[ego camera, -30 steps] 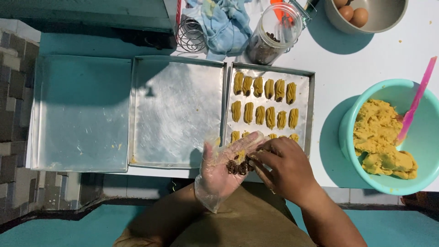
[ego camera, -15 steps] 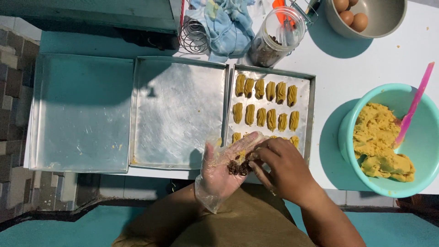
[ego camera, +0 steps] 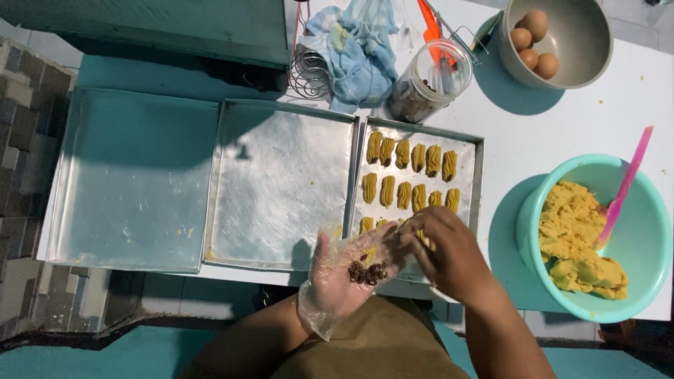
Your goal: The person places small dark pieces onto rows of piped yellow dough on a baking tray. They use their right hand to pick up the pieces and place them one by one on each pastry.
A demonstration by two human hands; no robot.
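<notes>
From my seat I see the left hand (ego camera: 351, 270) low in the frame, just left of centre, wearing a thin clear plastic glove, palm up and fingers loosely spread, cupping a small heap of dark brown bits (ego camera: 369, 271). The right hand (ego camera: 449, 253), bare, sits just to the right of it at the near edge of the filled baking tray (ego camera: 477, 182); its fingers are curled and bunched down over the front row of dough pieces, but I cannot tell what, if anything, they pinch, since the knuckles hide the tips.

The tray holds ridged yellow dough pieces (ego camera: 411, 177) in rows, the nearest row partly covered by both hands. To its left, touching edge to edge, lies a bare metal tray (ego camera: 281, 182), and further left another bare tray (ego camera: 133, 179) reaching toward the frame's left side.

At right centre stands a turquoise bowl (ego camera: 649, 245) of yellow dough (ego camera: 576, 238) with a pink spatula (ego camera: 625, 186) leaning in it. Upper right, a grey bowl (ego camera: 583, 35) holds brown eggs (ego camera: 533, 38). Along the top centre are a clear jar (ego camera: 428, 84) with dark contents, a blue cloth (ego camera: 358, 49) and a wire whisk (ego camera: 309, 74), all well apart from the hands.
</notes>
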